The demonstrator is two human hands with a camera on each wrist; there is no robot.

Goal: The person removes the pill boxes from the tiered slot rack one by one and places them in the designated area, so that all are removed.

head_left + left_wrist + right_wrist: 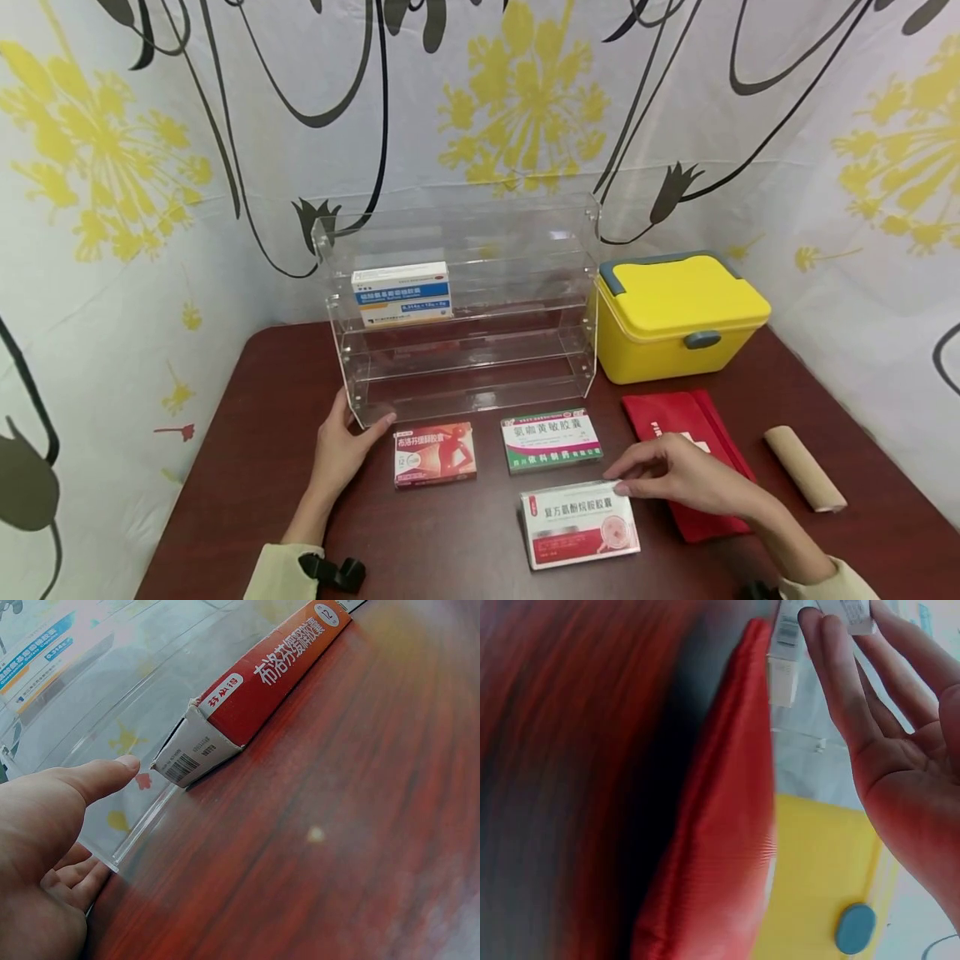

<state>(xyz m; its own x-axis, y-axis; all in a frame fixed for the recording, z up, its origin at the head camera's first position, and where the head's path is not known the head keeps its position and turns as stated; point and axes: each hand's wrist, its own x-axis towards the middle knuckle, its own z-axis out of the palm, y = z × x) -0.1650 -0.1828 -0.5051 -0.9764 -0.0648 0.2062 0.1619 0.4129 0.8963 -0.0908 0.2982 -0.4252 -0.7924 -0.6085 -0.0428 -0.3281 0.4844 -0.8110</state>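
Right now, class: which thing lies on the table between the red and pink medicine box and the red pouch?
In the head view, the green and white medicine box lies between the red and pink box and the red pouch.

Clear glossy acrylic rack, matt cardboard boxes, smooth plastic case, polished wood table

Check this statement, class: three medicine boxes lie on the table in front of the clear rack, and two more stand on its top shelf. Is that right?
Not quite. Only one box stands on the top shelf of the clear rack, as the head view shows. Three medicine boxes do lie on the table in front.
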